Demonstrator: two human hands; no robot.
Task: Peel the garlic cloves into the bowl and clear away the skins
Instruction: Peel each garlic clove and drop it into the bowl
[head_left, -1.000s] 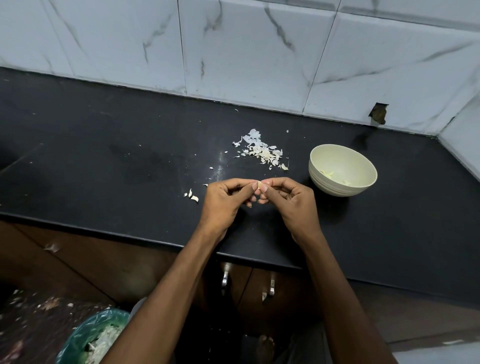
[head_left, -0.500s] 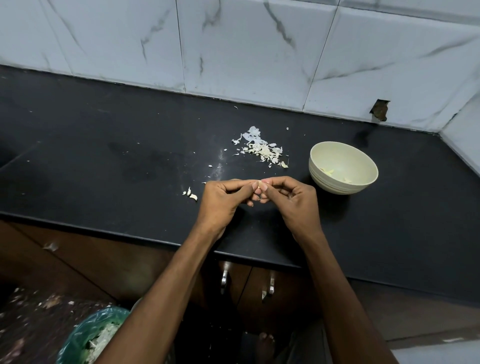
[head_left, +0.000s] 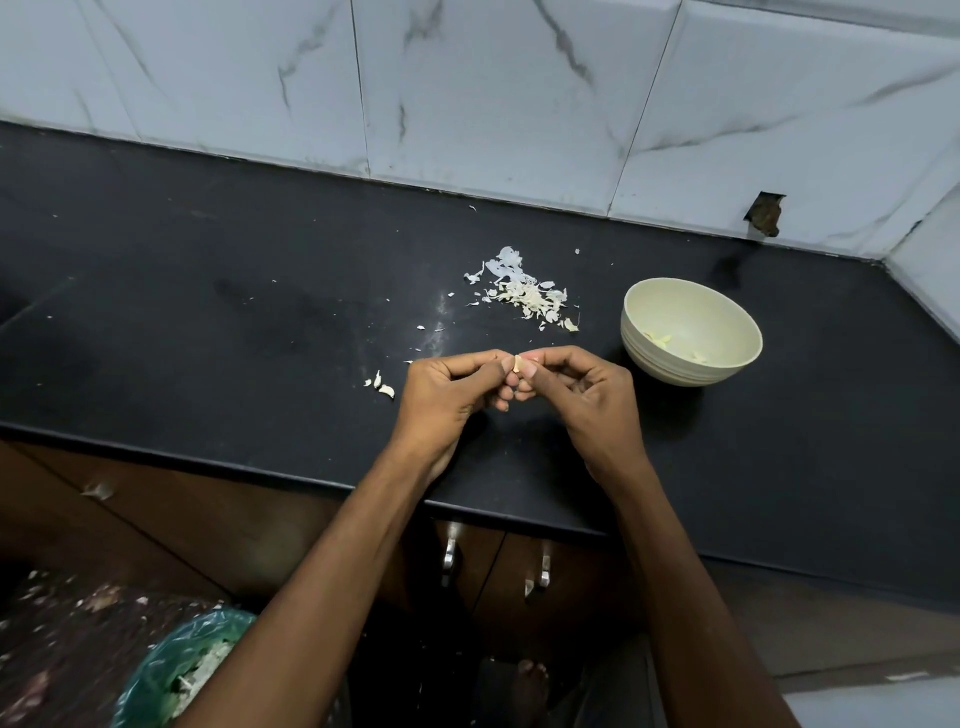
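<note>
Both hands meet above the black counter (head_left: 208, 322). My left hand (head_left: 447, 395) and my right hand (head_left: 576, 400) pinch one small pale garlic clove (head_left: 518, 362) between thumbs and fingertips; most of the clove is hidden by the fingers. A cream bowl (head_left: 691, 332) stands to the right of my right hand with a few peeled cloves inside. A pile of papery white skins (head_left: 524, 293) lies behind the hands. Two or three small cloves or pieces (head_left: 383, 387) lie left of my left hand.
A marble-tiled wall (head_left: 493, 88) runs along the counter's back, turning a corner at the right. Below the counter's front edge are wooden cabinet doors with metal handles (head_left: 449, 556). A bin lined with a green bag (head_left: 182, 670) stands on the floor at lower left.
The hands stay together on the clove, with only slight finger shifts. The view has drifted a little.
</note>
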